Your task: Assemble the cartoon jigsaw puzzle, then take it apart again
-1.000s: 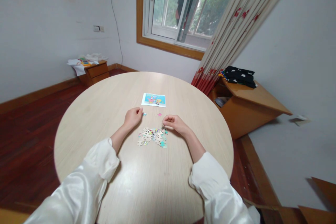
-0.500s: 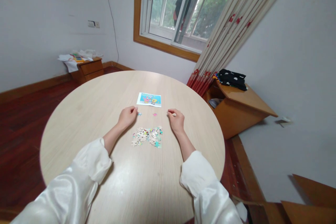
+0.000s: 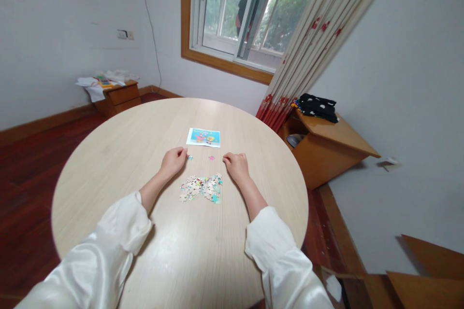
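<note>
A heap of small puzzle pieces (image 3: 201,188), mostly pale backs with some coloured faces, lies on the round wooden table (image 3: 105,164). Beyond it sits a bright blue picture card (image 3: 203,138) with cartoon figures. Between card and heap are a blue-and-white piece (image 3: 190,158) and a pink piece (image 3: 211,158). My left hand (image 3: 174,161) is closed beside the blue-and-white piece; what its fingertips pinch, if anything, is too small to name. Right of the pink piece, my right hand (image 3: 236,166) is closed too, its fingertips pinched on something I cannot make out.
A small cabinet (image 3: 125,94) with papers stands at the back left. At the right, a tilted wooden cabinet (image 3: 333,147) carries a dark spotted cloth (image 3: 319,107). A curtain (image 3: 300,65) hangs by the window, through which a person shows.
My right hand has moved left, nearer the pink piece. My left hand stays beside the blue-and-white piece. The whole view has shifted slightly.
</note>
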### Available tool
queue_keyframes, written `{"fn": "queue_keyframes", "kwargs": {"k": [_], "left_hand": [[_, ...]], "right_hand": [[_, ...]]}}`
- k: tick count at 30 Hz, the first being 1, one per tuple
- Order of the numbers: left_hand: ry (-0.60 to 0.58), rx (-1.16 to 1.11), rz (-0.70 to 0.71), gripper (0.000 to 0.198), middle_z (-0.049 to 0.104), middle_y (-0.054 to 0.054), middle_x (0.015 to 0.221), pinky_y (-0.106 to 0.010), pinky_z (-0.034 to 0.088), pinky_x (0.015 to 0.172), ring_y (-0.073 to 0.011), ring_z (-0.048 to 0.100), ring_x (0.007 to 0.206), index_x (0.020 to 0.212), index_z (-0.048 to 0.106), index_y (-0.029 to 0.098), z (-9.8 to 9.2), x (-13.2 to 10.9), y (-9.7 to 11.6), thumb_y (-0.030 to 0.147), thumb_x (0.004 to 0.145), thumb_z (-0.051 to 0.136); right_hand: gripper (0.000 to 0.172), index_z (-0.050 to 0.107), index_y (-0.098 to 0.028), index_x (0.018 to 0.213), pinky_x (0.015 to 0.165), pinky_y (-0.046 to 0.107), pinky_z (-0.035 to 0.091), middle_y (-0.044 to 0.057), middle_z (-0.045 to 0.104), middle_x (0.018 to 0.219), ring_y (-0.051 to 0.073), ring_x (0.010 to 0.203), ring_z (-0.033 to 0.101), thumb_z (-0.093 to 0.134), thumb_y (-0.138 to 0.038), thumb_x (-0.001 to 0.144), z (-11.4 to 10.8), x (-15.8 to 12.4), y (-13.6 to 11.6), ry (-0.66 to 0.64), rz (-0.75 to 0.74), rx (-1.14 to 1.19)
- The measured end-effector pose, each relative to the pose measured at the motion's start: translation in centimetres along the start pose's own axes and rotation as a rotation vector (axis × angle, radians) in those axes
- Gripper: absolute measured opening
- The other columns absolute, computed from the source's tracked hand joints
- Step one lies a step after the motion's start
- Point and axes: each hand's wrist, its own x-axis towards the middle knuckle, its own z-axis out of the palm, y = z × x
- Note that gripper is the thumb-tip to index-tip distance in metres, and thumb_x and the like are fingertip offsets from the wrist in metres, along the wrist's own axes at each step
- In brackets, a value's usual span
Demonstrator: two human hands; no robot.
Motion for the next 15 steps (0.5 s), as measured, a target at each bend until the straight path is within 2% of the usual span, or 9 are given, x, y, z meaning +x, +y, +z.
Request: {"fn": "queue_keyframes", "kwargs": {"k": [3, 6, 9, 12, 15], "left_hand": [[0.006, 0.003, 0.001, 0.039, 0.061, -0.005, 0.06, -0.028, 0.032, 0.057, -0.0201, 0.055, 0.062, 0.061, 0.058, 0.018, 0.1, 0.1, -0.1, 0.041, 0.082, 0.035], [0.008, 0.005, 0.004, 0.039, 0.06, -0.004, 0.059, -0.028, 0.032, 0.057, -0.02, 0.054, 0.061, 0.061, 0.058, 0.018, 0.2, 0.1, -0.2, 0.041, 0.082, 0.035], [0.006, 0.003, 0.005, 0.039, 0.06, -0.004, 0.059, -0.028, 0.032, 0.057, -0.0197, 0.053, 0.06, 0.062, 0.058, 0.018, 0.2, 0.1, -0.2, 0.041, 0.083, 0.035], [0.004, 0.001, 0.002, 0.039, 0.061, -0.004, 0.059, -0.028, 0.032, 0.057, -0.0197, 0.054, 0.061, 0.062, 0.058, 0.018, 0.2, 0.1, -0.1, 0.041, 0.083, 0.035], [0.004, 0.003, -0.004, 0.039, 0.062, -0.004, 0.061, -0.028, 0.033, 0.057, -0.02, 0.055, 0.062, 0.062, 0.059, 0.018, 0.2, 0.1, -0.1, 0.041, 0.083, 0.035]], "right_hand": [[0.013, 0.07, -0.02, 0.084, 0.082, 0.034, 0.035, 0.006, 0.074, 0.083, 0.019, 0.077, 0.063, 0.057, -0.017, 0.086, -0.3, -0.1, 0.1, 0.016, 0.001, 0.017], [0.016, 0.07, -0.019, 0.088, 0.083, 0.034, 0.038, 0.007, 0.073, 0.091, 0.021, 0.087, 0.062, 0.056, -0.012, 0.084, -1.0, -0.3, 0.6, 0.123, 0.007, 0.083], [0.018, 0.071, -0.018, 0.084, 0.082, 0.035, 0.041, 0.007, 0.072, 0.086, 0.022, 0.086, 0.061, 0.055, -0.009, 0.081, -1.8, -0.5, 1.2, 0.187, 0.013, 0.184], [0.016, 0.071, -0.017, 0.081, 0.078, 0.032, 0.043, 0.007, 0.071, 0.082, 0.019, 0.079, 0.06, 0.057, -0.009, 0.079, -2.4, -0.8, 1.5, 0.094, 0.017, 0.324], [0.009, 0.072, -0.016, 0.081, 0.074, 0.03, 0.045, 0.006, 0.069, 0.083, 0.016, 0.075, 0.058, 0.064, -0.017, 0.076, -2.5, -1.1, 1.4, -0.121, -0.012, 0.479]]}}
